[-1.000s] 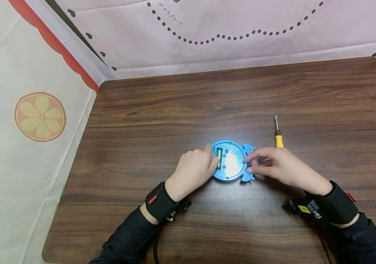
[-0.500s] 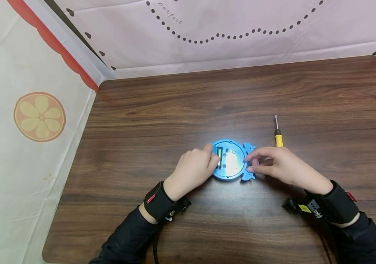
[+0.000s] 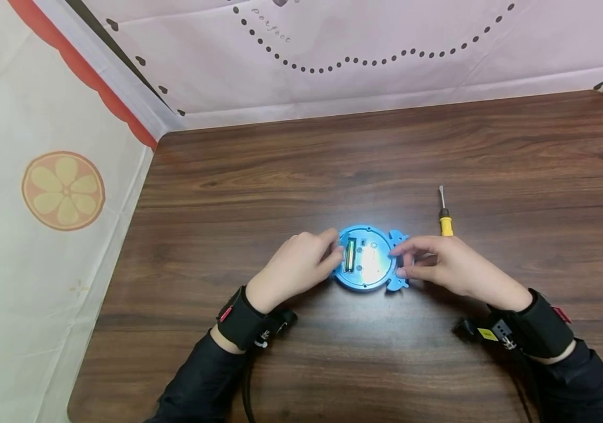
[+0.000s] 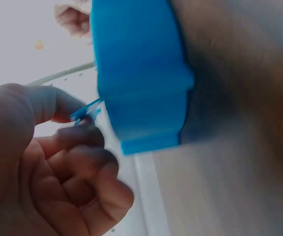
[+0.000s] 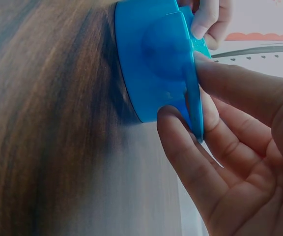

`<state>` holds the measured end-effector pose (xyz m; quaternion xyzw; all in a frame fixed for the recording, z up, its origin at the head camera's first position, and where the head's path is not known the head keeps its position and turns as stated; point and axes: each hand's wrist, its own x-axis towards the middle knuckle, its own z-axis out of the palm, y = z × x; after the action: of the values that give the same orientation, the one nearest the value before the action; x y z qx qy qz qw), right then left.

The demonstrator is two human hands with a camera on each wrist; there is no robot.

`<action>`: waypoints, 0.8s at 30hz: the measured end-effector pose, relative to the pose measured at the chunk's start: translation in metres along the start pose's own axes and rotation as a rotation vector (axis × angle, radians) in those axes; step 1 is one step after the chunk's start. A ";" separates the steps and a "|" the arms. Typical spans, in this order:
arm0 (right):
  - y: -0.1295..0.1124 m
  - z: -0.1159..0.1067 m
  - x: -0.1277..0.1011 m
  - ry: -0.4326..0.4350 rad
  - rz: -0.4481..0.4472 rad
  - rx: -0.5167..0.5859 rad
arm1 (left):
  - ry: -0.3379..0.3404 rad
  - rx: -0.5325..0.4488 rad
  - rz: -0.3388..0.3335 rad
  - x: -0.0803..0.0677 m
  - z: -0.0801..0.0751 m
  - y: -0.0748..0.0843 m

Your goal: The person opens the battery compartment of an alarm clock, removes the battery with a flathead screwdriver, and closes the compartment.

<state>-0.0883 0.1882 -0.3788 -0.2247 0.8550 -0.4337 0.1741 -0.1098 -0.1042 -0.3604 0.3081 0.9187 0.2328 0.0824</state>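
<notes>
A round blue plastic device (image 3: 374, 276) with two curved projections on its right side lies back up on the table. Inside its uncovered compartment a green battery (image 3: 351, 255) shows. My left hand (image 3: 301, 258) is just off the device's left edge. In the left wrist view its thumb and index finger pinch a thin blue plastic piece (image 4: 86, 109) that looks like a battery cover, mostly hidden by the fingertips. With thumb and fingers my right hand (image 3: 446, 267) grips the device by the projections, seen as a blue rim (image 5: 194, 98) in the right wrist view.
A screwdriver (image 3: 446, 226) with a yellow handle lies beyond my right hand, its tip pointing away. The brown wood-grain table (image 3: 280, 170) meets white printed curtains (image 3: 359, 88) at the back and left. Cables trail from both wrist straps.
My left hand has drawn back a little to the left, and the battery compartment shows more fully. The right hand, device and screwdriver have stayed in place.
</notes>
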 end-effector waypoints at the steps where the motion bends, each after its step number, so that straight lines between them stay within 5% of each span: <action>1: 0.000 0.000 0.000 -0.003 0.000 0.001 | 0.003 -0.006 0.001 -0.001 -0.003 -0.001; 9: -0.003 0.000 0.001 -0.014 0.003 0.002 | 0.048 0.020 0.004 0.001 -0.018 -0.010; 24: -0.001 0.001 -0.002 -0.007 -0.014 0.006 | 0.110 0.047 -0.034 0.037 -0.040 -0.052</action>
<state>-0.0857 0.1882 -0.3784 -0.2318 0.8515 -0.4367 0.1747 -0.1788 -0.1330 -0.3509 0.2811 0.9322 0.2263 0.0282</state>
